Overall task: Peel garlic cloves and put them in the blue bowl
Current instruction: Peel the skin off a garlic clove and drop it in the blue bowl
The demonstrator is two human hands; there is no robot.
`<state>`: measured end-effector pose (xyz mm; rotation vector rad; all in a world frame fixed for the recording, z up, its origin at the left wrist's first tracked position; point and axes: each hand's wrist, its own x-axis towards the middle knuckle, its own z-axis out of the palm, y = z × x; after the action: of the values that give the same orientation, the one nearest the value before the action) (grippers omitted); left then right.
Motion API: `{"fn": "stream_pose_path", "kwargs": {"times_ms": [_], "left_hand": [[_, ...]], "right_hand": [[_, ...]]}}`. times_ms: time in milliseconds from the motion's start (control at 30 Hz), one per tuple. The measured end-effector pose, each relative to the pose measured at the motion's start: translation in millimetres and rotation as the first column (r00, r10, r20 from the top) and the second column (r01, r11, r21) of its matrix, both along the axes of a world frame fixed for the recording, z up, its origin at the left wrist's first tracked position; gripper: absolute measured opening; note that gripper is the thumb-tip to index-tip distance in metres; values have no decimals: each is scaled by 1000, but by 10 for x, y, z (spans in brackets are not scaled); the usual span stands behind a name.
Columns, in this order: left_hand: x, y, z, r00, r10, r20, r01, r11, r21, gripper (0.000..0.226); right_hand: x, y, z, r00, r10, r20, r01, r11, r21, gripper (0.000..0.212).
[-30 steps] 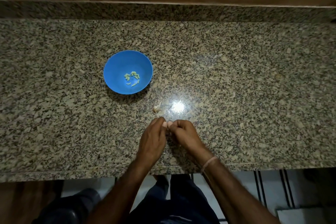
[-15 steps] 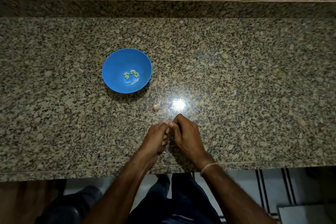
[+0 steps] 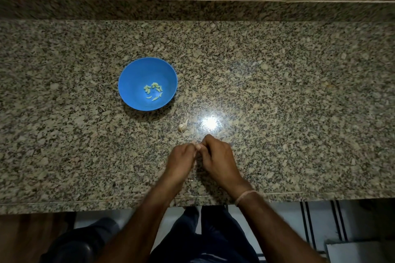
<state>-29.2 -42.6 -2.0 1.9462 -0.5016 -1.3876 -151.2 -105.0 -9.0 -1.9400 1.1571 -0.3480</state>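
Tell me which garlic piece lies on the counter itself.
The whitish, stalked garlic piece, resting on the speckled granite counter; the pale peeled cloves lie inside the round blue plastic bowl.

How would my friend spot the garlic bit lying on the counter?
Find the blue bowl on the speckled granite counter. Just off its near right side, beside the bright glare, lies the garlic bit. It is a whitish lump with a thin tail, unlike the greenish peeled cloves in the bowl.
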Motion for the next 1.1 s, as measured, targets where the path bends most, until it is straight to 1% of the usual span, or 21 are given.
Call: {"fn": "stream_pose_path", "kwargs": {"times_ms": [33,67,100,133,167,233,267,300,333,367,400,433,467,500,533,567,700,800,833,900,1100], "left_hand": [[-32,46,-33,937,-115,329,135,990,-40,36],[-63,76,-68,821,-158,548,231,971,-65,35],[-85,90,-73,754,-138,642,262,960,-101,33],[-92,96,-55,742,-114,660,264,955,-133,32],[-85,81,-37,814,-76,576,208,964,-168,34],[-66,-5,12,991,82,107,-65,986,-151,38],[-58,-56,68,958,206,-199,-218,975,-41,38],[-52,-93,105,876,299,-378,-302,952,52,38],[-50,-102,116,863,306,-402,-309,949,59,38],[-65,-89,122,931,241,-272,-255,967,-15,38],[-75,-49,89,992,128,0,-126,983,-131,37],[-71,8,23,934,5,358,66,980,-185,35],[-55,55,-42,787,-85,611,225,962,-155,33],[-42,73,-79,678,-118,726,306,943,-134,31],[-30,79,-99,648,-106,754,328,932,-151,30],[-26,79,-105,688,-69,723,303,932,-199,27],[-90,58,-42,883,53,466,82,961,-264,28],[-114,25,-22,974,124,190,-96,983,-154,33],[-107,-2,-4,982,189,30,-185,977,-103,33],[-89,-45,12,948,279,-155,-283,959,-3,32],[-66,-42,-35,983,162,86,-159,987,-35,44]], "right_hand": [[11,-21,11,992,-119,37,105,961,256,33],[33,-37,51,962,-261,78,177,819,545,38],[48,-46,86,928,-365,74,202,661,723,41],[48,-44,94,916,-391,85,192,615,764,42],[40,-40,92,935,-336,108,180,717,673,40],[-1,-41,27,985,-128,116,100,969,227,32],[-18,-48,5,990,-71,122,60,994,86,28],[-16,-55,1,992,-43,118,42,999,11,26],[3,-55,1,992,-50,112,50,999,9,26],[13,-54,3,990,-87,107,78,994,82,27],[40,-75,45,979,-168,118,133,958,255,28],[75,-102,117,948,-294,122,193,836,514,30],[104,-112,163,900,-426,96,211,618,757,30],[125,-115,206,853,-520,43,204,407,890,30],[124,-118,204,835,-551,4,198,307,931,31],[112,-114,201,836,-548,-5,198,294,935,32],[65,-63,166,884,-462,71,202,515,833,35],[38,-33,59,970,-238,51,207,916,343,32],[42,-15,30,987,-154,41,146,977,153,30],[50,17,-36,998,-56,16,57,998,-38,25],[58,61,-86,991,-114,70,115,993,-16,28]]}}
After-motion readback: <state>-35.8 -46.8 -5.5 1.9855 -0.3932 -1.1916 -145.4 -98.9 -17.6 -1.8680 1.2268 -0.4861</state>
